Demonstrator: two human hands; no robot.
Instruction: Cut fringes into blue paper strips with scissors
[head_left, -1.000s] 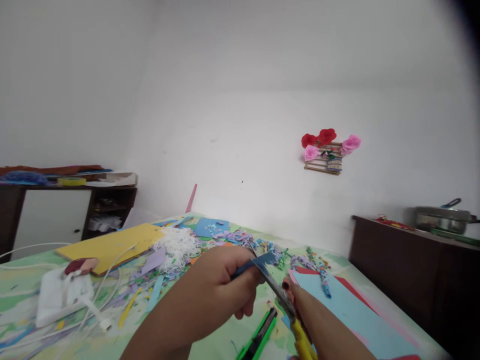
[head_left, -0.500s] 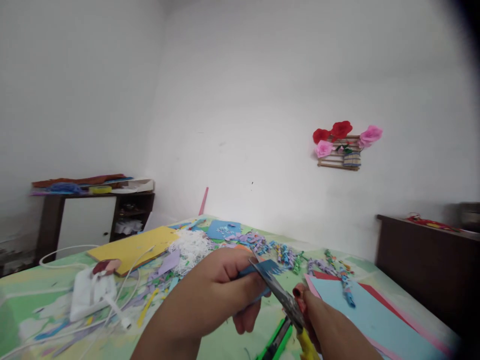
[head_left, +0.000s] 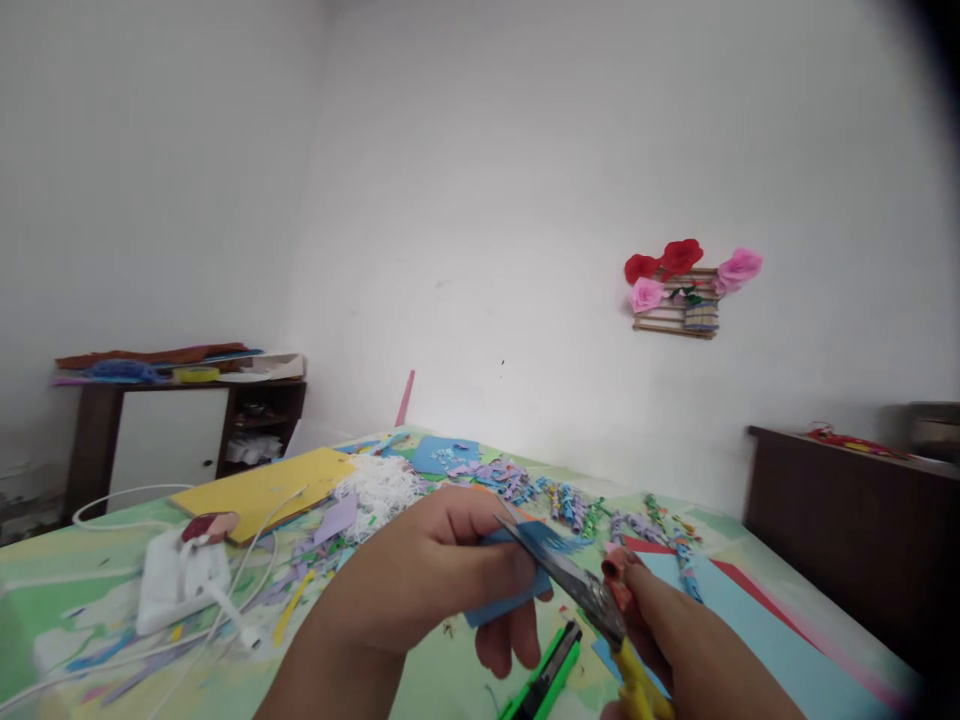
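Observation:
Pinched between the thumb and fingers of my left hand [head_left: 457, 570] is a piece of blue paper [head_left: 506, 597] with a finely fringed far edge. My right hand [head_left: 675, 630] grips yellow-handled scissors [head_left: 574, 583], whose blades lie across the blue paper. A small reddish roll [head_left: 616, 568] sits at my right fingertips, by the scissors' pivot. On the table below the hands lies a green cutter [head_left: 551, 675].
Left are a white power strip [head_left: 169, 580] with cables, yellow sheets [head_left: 270, 490] and white shreds [head_left: 382, 490]. Curled paper pieces [head_left: 570, 505] line the back. Light blue sheets [head_left: 757, 610] lie right, near a dark cabinet [head_left: 825, 530].
My right hand and the scissors have shifted slightly right and down. The blue paper shows more below my left thumb. The view has shifted a little.

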